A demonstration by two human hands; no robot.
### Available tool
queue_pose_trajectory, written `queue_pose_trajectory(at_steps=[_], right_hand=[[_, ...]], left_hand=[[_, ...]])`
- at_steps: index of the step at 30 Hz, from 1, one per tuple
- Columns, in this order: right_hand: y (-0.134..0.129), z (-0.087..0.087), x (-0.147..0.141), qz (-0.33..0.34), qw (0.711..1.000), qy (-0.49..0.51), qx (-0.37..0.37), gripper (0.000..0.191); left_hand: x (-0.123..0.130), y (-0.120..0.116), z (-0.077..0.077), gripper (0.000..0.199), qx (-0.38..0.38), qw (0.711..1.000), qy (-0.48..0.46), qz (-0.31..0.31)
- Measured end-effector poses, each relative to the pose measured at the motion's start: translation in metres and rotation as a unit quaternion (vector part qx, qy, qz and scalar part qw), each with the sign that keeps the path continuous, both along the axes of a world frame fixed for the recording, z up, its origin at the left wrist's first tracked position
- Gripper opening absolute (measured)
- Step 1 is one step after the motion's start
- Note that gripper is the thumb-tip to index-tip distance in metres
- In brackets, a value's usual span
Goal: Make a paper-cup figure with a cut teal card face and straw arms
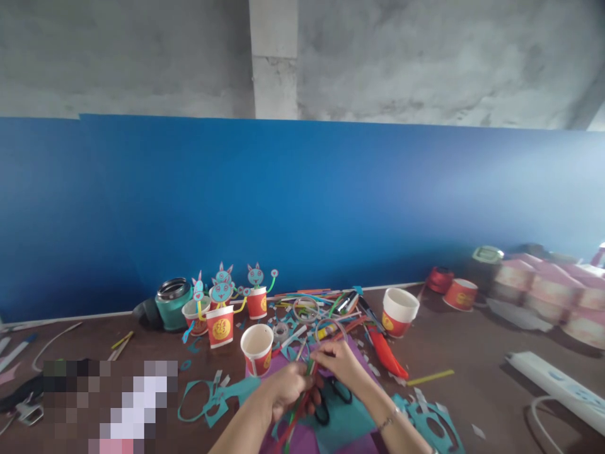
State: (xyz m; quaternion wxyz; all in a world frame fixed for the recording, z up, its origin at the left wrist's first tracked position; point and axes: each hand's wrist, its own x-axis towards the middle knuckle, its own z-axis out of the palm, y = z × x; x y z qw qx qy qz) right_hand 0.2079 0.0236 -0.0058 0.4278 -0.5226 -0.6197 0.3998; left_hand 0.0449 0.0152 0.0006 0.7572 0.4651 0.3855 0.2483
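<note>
Close together over purple and teal paper, both hands are on a small bundle of red and green strips (293, 421). My left hand (289, 386) is closed round the strips. My right hand (341, 366) pinches at their upper end, its fingertips touching them. Under the hands lie black-handled scissors (322, 413), partly covered. A paper cup (258, 350) stands just left of the hands. Behind it are red cups with teal cat faces and bent arms (221, 325). Teal paper scraps with round cut-outs (208, 400) lie to the left.
Pens, strips and tape rolls (280, 333) clutter the middle. Stacked cups (399, 310), a red pouch (387, 354) and a power strip (558, 384) are on the right. A teal flask (172, 306) stands back left; pink-and-white packages (551, 287) stand back right.
</note>
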Motion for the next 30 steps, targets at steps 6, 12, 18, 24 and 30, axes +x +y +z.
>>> queue_pose_trajectory(at_steps=[6,12,18,24,30], right_hand=[[-0.001,0.000,0.000,-0.003,1.000,0.012,-0.004,0.039],[-0.003,0.004,-0.001,-0.010,0.999,0.046,-0.011,0.040],[-0.009,0.012,-0.003,0.013,0.993,0.108,-0.040,0.043],[-0.005,0.003,-0.003,-0.010,0.994,0.096,-0.043,0.045],[0.017,0.001,-0.009,-0.044,0.996,-0.023,0.071,0.037]], left_hand=[[-0.001,0.001,0.002,0.013,-0.024,0.998,0.046,-0.022],[0.000,0.001,0.008,0.015,-0.022,0.999,0.034,-0.026],[0.003,0.000,0.010,0.024,0.000,1.000,-0.004,-0.021],[0.006,0.000,0.010,0.022,0.000,1.000,0.006,-0.020],[-0.007,0.003,0.035,0.020,-0.011,0.997,-0.047,-0.054]])
